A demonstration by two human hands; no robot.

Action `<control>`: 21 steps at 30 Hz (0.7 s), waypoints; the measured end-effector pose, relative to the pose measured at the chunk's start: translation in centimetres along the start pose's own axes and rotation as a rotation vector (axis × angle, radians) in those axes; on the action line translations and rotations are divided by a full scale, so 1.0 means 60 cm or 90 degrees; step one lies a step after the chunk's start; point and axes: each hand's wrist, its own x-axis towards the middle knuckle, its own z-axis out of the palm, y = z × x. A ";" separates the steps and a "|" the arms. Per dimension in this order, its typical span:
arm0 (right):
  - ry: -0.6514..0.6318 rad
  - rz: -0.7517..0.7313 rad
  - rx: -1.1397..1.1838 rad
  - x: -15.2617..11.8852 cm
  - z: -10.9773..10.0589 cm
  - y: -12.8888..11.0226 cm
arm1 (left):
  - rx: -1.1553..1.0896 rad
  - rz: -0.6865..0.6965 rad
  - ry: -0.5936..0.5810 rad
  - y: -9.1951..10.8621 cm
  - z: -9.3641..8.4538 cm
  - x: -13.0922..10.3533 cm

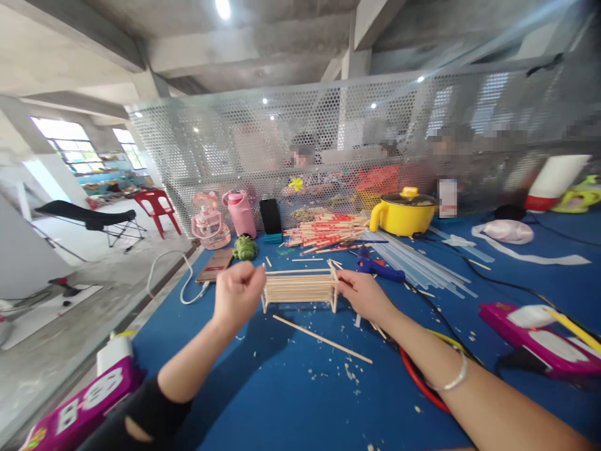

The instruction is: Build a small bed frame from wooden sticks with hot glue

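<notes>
A small rack-like frame of pale wooden sticks (300,287) stands on the blue table between my hands. My left hand (240,291) is closed at the frame's left end, its thumb side close to the corner post. At the right end, my right hand (359,291) has its fingers pinched on the frame's upright. One loose stick (322,339) lies on the table in front of the frame. Behind it is a pile of sticks with red wrappers (328,230). A blue glue gun (378,266) lies beyond my right hand, near clear glue sticks (417,266).
A yellow pot (407,214), phone on a stand (271,218), pink bottle (241,213) and green ball (245,247) stand along the back, before a perforated metal screen (263,138). Cables run at right past a purple case (539,341). Wood scraps dot the blue table (282,401).
</notes>
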 end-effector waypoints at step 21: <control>0.011 0.051 0.041 0.002 0.005 0.017 | -0.120 -0.296 -0.065 -0.151 0.048 0.023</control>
